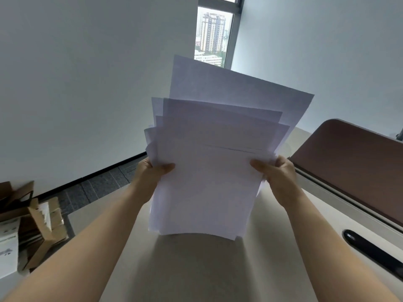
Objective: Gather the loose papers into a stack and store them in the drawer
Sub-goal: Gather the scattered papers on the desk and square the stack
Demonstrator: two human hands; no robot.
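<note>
Both hands (218, 173) raised, grips closed

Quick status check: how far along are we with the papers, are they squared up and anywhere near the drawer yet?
Gathered: the papers are all off the desk, held upright by the left hand and the right hand. In hand: squaring them, since the top edges fan out unevenly. Left: evening the stack and storing it; no drawer is in view.

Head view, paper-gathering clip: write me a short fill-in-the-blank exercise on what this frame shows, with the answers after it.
1. The papers are gripped by ____ hands, the left hand and the right hand.
2. The sheets' top edges are ____, not squared into a neat stack.
3. The bottom edge of the sheets points down at the ____.
4. Cardboard boxes sit on the floor to the person's ____.

Answers: both; uneven; desk; left
</note>
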